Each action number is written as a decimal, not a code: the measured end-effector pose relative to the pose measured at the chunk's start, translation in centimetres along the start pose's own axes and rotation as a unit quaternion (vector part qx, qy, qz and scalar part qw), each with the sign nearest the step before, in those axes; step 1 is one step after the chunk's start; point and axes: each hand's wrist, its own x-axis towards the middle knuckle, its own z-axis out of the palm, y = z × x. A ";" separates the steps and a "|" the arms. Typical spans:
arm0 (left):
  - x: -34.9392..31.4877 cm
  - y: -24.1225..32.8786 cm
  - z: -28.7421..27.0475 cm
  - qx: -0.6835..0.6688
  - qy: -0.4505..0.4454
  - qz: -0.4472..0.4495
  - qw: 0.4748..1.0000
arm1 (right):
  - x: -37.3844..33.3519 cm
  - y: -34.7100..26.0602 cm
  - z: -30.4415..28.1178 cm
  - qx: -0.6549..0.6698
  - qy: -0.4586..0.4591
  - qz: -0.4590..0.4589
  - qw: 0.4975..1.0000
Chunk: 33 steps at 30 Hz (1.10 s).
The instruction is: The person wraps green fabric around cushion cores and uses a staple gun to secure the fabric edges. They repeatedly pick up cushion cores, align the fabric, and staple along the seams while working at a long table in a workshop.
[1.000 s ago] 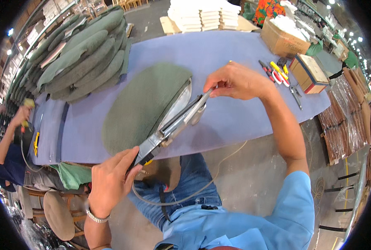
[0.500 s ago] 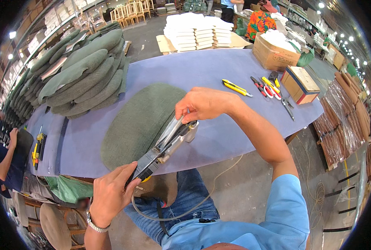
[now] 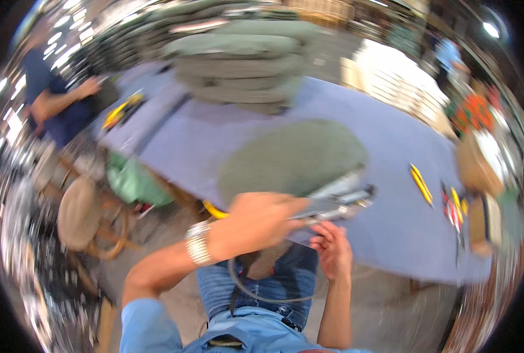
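Observation:
My left hand (image 3: pixel 259 220), with a metal watch on its wrist, is closed around a silver and black air staple gun (image 3: pixel 338 203). Motion blurs the tool, and part of it is hidden under the hand. Just below the gun is my right hand (image 3: pixel 334 250), its fingers loosely bent and apart, with nothing visible in them. Beyond the tool a green fabric-covered seat cushion (image 3: pixel 291 156) lies flat on the blue-covered table (image 3: pixel 391 232). A pale air hose (image 3: pixel 256 294) loops below my hands, over my lap.
Behind the cushion is a stack of green cushions (image 3: pixel 244 65). A yellow cutter (image 3: pixel 421 183), scissors (image 3: pixel 452 212) and boxes (image 3: pixel 479 162) sit at the right. A yellow tool (image 3: pixel 120 112) lies at the far left, near another person (image 3: pixel 62 94). White stacked pads (image 3: pixel 397 76) stand beyond the table.
The view has swung left, blurring the scene. My right hand has let go of the staple gun's far end and dropped below it. My left hand still holds the gun.

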 end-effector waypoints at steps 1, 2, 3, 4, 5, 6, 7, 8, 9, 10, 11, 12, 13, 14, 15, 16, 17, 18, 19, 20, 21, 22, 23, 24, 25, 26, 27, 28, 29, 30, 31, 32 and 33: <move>0.5 0.0 1.1 0.015 -0.008 -0.002 1.000 | 0.9 1.0 -0.1 0.096 -0.065 -0.022 0.993; 1.1 -0.1 2.3 0.002 -0.003 -0.008 1.000 | 2.0 1.5 -0.6 0.194 -0.117 -0.039 0.973; 1.7 -0.2 3.2 -0.013 0.004 -0.013 1.000 | 3.3 1.4 -1.2 0.239 -0.147 -0.031 0.959; 2.3 -0.2 4.2 -0.009 0.012 -0.016 1.000 | 4.5 1.6 -1.3 0.283 -0.168 -0.028 0.944; 3.2 -0.5 5.3 -0.012 0.020 -0.008 1.000 | 5.1 0.9 0.0 0.286 -0.070 -0.034 0.955; 3.9 -0.5 5.6 -0.042 0.003 -0.032 0.999 | 4.9 -0.6 2.0 0.285 0.029 -0.040 0.957; 4.7 -0.1 5.8 -0.078 -0.015 -0.049 0.996 | 4.9 -1.3 3.0 0.277 0.134 -0.054 0.950; 4.8 0.1 6.2 -0.098 0.001 -0.061 0.993 | 5.3 -0.9 1.2 0.236 0.096 -0.066 0.965; 4.9 0.2 6.5 -0.113 0.016 -0.074 0.991 | 6.3 -0.4 -2.8 0.200 0.053 -0.076 0.975; 5.6 0.3 7.1 -0.131 0.028 -0.074 0.988 | 7.3 -0.3 -4.9 0.168 0.014 -0.098 0.981; 6.5 0.6 7.9 -0.166 0.042 -0.072 0.983 | 7.4 -0.7 -3.9 0.180 0.125 -0.126 0.967; 7.0 0.9 8.9 -0.197 0.052 -0.080 0.976 | 7.7 0.0 -4.1 0.108 0.106 -0.163 0.975; 7.4 0.9 9.6 -0.228 0.063 -0.085 0.968 | 7.9 0.9 -4.7 0.036 0.086 -0.200 0.975; 7.9 1.3 10.4 -0.229 0.080 -0.083 0.967 | 7.7 0.7 -4.8 0.038 0.077 -0.195 0.977; 8.4 1.6 11.0 -0.230 0.097 -0.080 0.965 | 7.5 0.7 -4.9 0.041 0.068 -0.189 0.979; 8.6 1.8 11.6 -0.231 0.115 -0.077 0.963 | 7.3 0.6 -5.0 0.045 0.058 -0.183 0.980; 9.0 2.0 10.9 -0.269 0.105 -0.089 0.953 | 7.3 -0.1 -4.9 0.055 0.051 -0.164 0.984; 9.3 1.8 11.7 -0.274 0.144 -0.073 0.948 | 7.2 -0.7 -4.8 0.065 0.043 -0.144 0.986; 9.7 1.5 13.0 -0.278 0.183 -0.057 0.941 | 7.0 -0.9 -4.5 0.080 0.077 -0.153 0.982; 10.2 1.3 13.7 -0.281 0.222 -0.037 0.933 | 6.8 -1.2 -2.9 0.094 0.110 -0.165 0.976; 10.0 1.6 13.4 -0.250 0.187 -0.025 0.950 | 6.4 -1.4 -1.5 0.111 0.142 -0.173 0.968; 9.7 2.1 13.1 -0.218 0.152 -0.013 0.964 | 6.0 -1.6 -0.4 0.077 0.177 -0.178 0.965; 9.2 2.4 12.9 -0.186 0.117 -0.003 0.975 | 5.5 -1.9 0.7 0.042 0.211 -0.182 0.960; 8.9 2.5 13.5 -0.154 0.118 -0.003 0.981 | 5.1 -2.1 1.3 0.005 0.243 -0.185 0.952; 8.7 2.6 14.4 -0.122 0.118 -0.003 0.985 | 5.0 -2.2 1.3 0.048 0.209 -0.149 0.965; 8.7 2.7 14.9 -0.092 0.118 0.003 0.989 | 5.4 -2.2 0.6 0.035 0.193 -0.169 0.966; 8.7 2.6 14.4 -0.073 0.080 -0.010 0.994 | 5.9 -2.1 -0.4 0.024 0.174 -0.186 0.967; 8.6 2.3 14.7 -0.061 0.092 -0.007 0.994 | 6.3 -1.8 -1.3 0.013 0.156 -0.204 0.966; 8.4 2.1 15.3 -0.048 0.106 -0.006 0.993 | 6.4 -1.8 -1.4 0.010 0.149 -0.203 0.968; 8.3 1.9 15.8 -0.035 0.121 -0.004 0.992 | 6.4 -1.7 -1.5 0.006 0.143 -0.202 0.969; 8.2 1.8 16.3 -0.022 0.130 0.000 0.991 | 6.5 -1.6 -1.5 0.002 0.137 -0.202 0.970; 8.0 1.8 16.4 -0.009 0.137 0.004 0.990 | 6.3 -1.6 -0.9 0.016 0.140 -0.194 0.971; 8.0 1.8 16.5 0.004 0.145 0.008 0.989 | 5.9 -1.8 -0.1 0.030 0.142 -0.186 0.972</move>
